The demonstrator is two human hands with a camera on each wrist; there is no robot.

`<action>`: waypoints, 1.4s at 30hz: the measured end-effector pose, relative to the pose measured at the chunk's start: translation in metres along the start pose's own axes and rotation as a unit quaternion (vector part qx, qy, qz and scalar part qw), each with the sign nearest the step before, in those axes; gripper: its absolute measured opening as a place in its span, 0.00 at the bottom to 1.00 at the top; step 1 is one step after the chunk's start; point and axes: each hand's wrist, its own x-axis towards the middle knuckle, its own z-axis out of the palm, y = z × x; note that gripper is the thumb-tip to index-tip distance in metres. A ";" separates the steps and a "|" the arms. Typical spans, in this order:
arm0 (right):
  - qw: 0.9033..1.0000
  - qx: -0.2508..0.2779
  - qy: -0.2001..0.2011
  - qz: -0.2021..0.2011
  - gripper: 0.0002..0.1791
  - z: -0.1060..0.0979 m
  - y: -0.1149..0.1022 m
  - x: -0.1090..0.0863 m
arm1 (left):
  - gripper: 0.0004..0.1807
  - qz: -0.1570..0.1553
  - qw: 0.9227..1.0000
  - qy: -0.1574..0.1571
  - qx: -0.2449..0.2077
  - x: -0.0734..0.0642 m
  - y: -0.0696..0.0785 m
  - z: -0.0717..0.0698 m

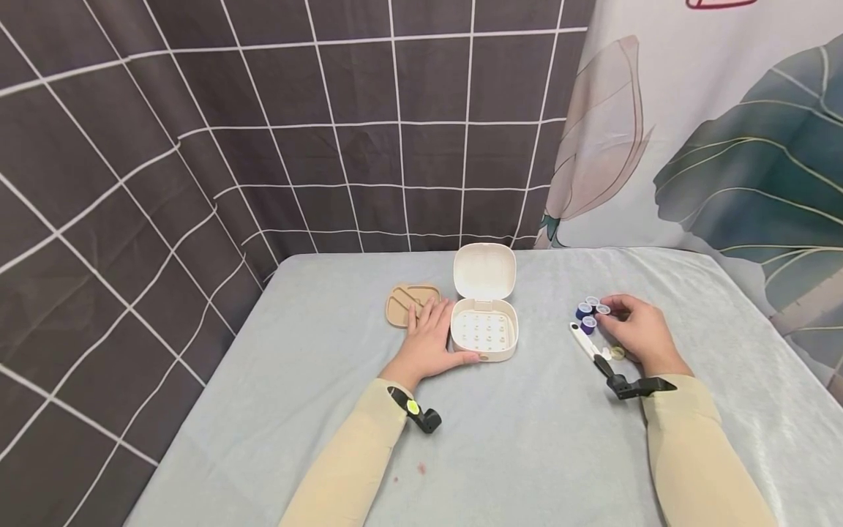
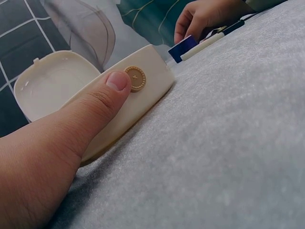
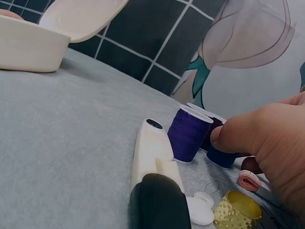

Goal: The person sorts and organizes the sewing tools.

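Note:
A cream sewing box [image 1: 484, 356] stands with its lid [image 1: 484, 271] raised. My left hand [image 1: 428, 344] lies against the box's left front corner. Its thumb stretches along the front wall beside a tan button-shaped catch [image 2: 136, 78], and its other fingers are straight along the left side, over the edge of a tan compartment tray [image 1: 398, 307]. Off to the right, my right hand [image 1: 637, 329] pinches one of several thread spools with thumb and fingers. A purple spool [image 3: 189, 133] and a blue spool [image 3: 221, 158] stand close together by the thumb tip; the fingers' far side is hidden.
A slim cream-white tool [image 1: 582, 338] lies in front of the spools. Under my right hand are a gold thimble [image 3: 237, 210], a white needle threader [image 3: 200, 208] and a rolled pink tape [image 3: 249, 181]. Rows of small pegs [image 1: 489, 329] line the box floor. Curtains hang behind the cloth-covered table.

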 end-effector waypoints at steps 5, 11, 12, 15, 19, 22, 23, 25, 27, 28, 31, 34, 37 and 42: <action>1.000 0.002 0.006 0.010 0.20 -0.003 -0.001 -0.001 | 0.65 0.000 1.000 -0.001 -0.002 0.000 0.002 -0.002; 1.000 0.002 0.002 0.031 0.22 -0.009 -0.004 -0.001 | 0.65 -0.004 1.000 -0.008 -0.007 0.000 0.003 -0.002; 1.000 0.001 0.002 0.031 0.22 -0.010 -0.005 -0.001 | 0.65 -0.004 1.000 -0.008 -0.008 0.000 0.003 -0.002; 1.000 0.002 0.005 0.023 0.23 -0.013 -0.011 0.000 | 0.64 -0.004 1.000 -0.007 -0.010 0.001 0.003 -0.002; 1.000 0.002 0.010 0.010 0.24 -0.015 -0.022 0.002 | 0.64 0.002 1.000 -0.005 -0.011 0.000 0.002 -0.003; 1.000 -0.007 0.009 0.002 0.24 -0.017 -0.030 0.003 | 0.65 0.005 1.000 -0.004 -0.012 0.000 0.001 -0.003; 1.000 -0.012 0.008 -0.003 0.24 -0.018 -0.033 0.003 | 0.65 0.005 1.000 -0.004 -0.011 0.000 0.001 -0.003; 0.999 -0.025 0.010 -0.018 0.23 -0.019 -0.039 0.005 | 0.65 0.005 1.000 -0.003 -0.010 0.000 0.001 -0.003; 0.999 -0.032 0.010 -0.034 0.22 -0.021 -0.046 0.006 | 0.65 0.004 1.000 0.000 -0.010 0.000 0.000 -0.003; 0.999 -0.035 0.010 -0.041 0.21 -0.021 -0.049 0.006 | 0.65 0.003 1.000 0.000 -0.010 0.000 0.000 -0.003; 0.998 -0.039 0.005 -0.056 0.21 -0.021 -0.061 0.008 | 0.65 0.003 1.000 0.001 -0.013 0.000 0.000 -0.002; 0.997 -0.039 0.001 -0.066 0.21 -0.018 -0.073 0.009 | 0.65 0.003 1.000 0.001 -0.015 -0.001 0.001 -0.001; 0.996 -0.038 0.001 -0.083 0.20 -0.012 -0.083 0.014 | 0.64 0.003 1.000 0.003 -0.015 -0.002 0.001 0.000; 0.993 -0.028 0.014 -0.117 0.18 0.000 -0.100 0.019 | 0.64 0.002 1.000 0.005 -0.016 -0.003 0.001 -0.001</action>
